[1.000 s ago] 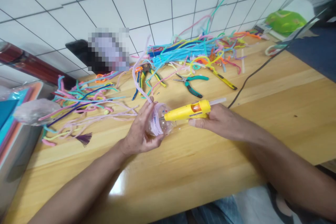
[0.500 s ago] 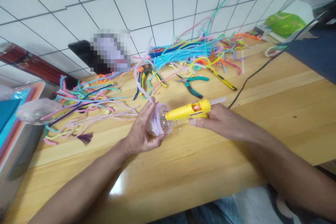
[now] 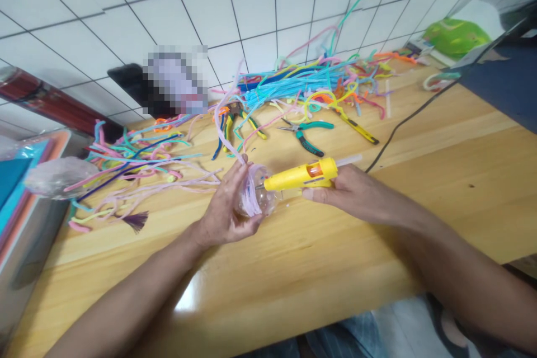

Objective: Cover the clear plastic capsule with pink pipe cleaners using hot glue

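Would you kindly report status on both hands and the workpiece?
Left hand holding clear plastic piece, lilac strands across it. Right hand gripping yellow glue gun, nozzle at the strands, contact unclear. Teal-handled pliers beyond, touching neither hand.

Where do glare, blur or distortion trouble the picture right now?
Head view: white glare on the table beside the left forearm; head view: the tip of the glue gun looks soft, its contact with the lilac strips unclear; head view: a pixelated block hides detail by the wall, whose grid lines fan out.
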Motion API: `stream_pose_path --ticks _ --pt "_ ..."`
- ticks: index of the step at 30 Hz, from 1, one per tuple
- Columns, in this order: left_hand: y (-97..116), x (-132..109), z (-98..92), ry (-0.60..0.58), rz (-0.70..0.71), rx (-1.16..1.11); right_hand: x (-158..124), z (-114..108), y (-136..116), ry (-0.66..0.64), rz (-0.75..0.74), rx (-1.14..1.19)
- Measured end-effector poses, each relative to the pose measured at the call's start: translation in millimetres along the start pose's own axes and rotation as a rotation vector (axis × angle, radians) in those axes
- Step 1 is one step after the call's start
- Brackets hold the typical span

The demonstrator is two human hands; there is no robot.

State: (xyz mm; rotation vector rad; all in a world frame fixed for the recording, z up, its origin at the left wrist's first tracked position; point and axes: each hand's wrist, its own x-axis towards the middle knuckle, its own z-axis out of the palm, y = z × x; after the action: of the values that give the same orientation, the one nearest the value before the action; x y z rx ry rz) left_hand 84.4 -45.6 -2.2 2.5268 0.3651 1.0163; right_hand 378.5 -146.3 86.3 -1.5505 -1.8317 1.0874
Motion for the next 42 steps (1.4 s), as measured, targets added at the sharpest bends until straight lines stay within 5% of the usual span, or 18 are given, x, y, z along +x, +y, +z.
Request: stream_pose_path --ticks 42 --pt "-0.7 -0.3 0.8 0.015 0.005 0.015 0.7 2.0 3.4 0.004 0.007 -0.014"
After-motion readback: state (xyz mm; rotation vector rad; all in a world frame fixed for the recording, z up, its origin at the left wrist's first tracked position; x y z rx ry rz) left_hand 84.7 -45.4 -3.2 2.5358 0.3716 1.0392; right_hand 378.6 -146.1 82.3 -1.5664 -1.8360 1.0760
